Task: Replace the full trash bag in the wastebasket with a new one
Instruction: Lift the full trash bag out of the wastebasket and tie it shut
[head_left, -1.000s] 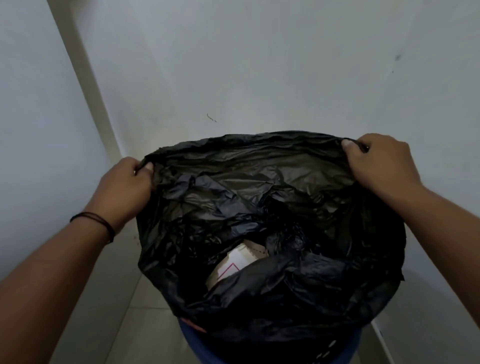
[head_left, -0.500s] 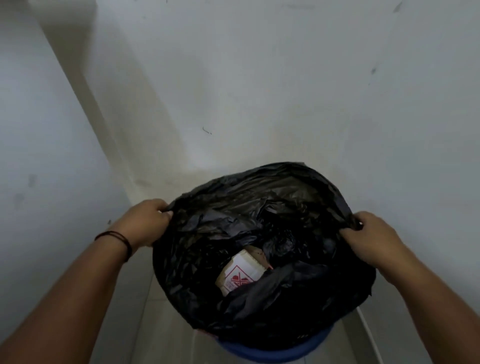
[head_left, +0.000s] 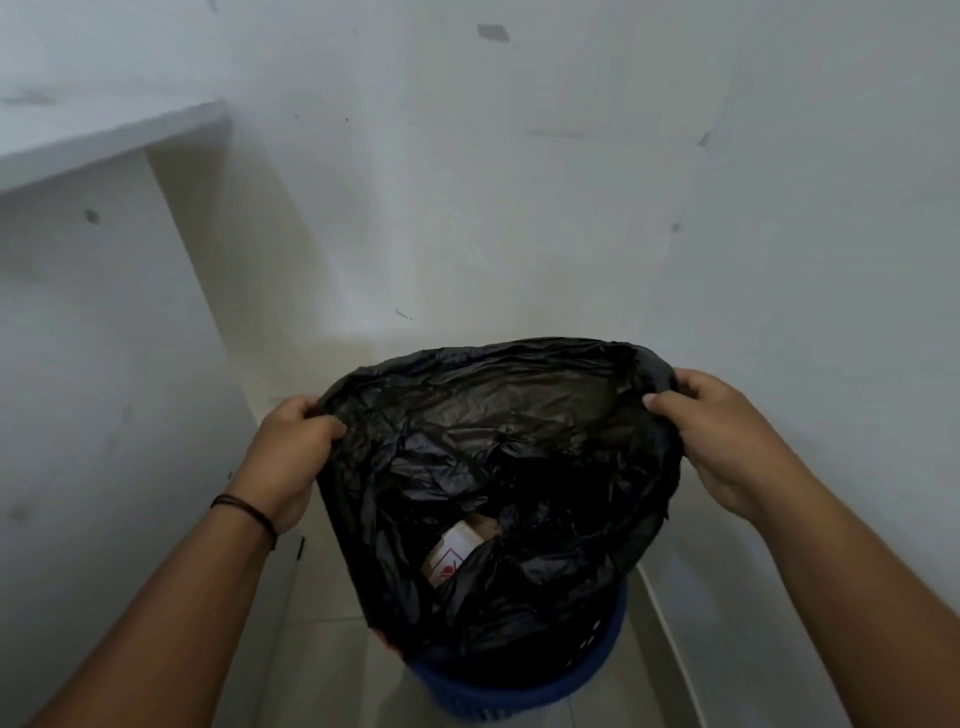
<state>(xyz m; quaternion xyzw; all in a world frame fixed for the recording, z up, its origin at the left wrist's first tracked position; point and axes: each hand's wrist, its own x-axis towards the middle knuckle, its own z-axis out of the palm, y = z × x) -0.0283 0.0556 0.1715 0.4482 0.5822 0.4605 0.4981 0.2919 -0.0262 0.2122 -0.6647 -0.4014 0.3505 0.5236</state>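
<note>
A black trash bag stands with its mouth held wide, its lower part still inside a blue wastebasket on the floor. My left hand grips the bag's rim on the left side. My right hand grips the rim on the right. Inside the bag lies a white carton with red print among crumpled black plastic. The basket's upper rim is hidden by the bag.
White walls close in behind and on both sides of the basket. A white shelf edge juts out at the upper left. Pale floor tiles show in front of the basket, with a white skirting strip on the right.
Both hands have raised the bag's rim again after lowering it half a second ago. The bag's mouth is stretched taller and the view has tilted up.
</note>
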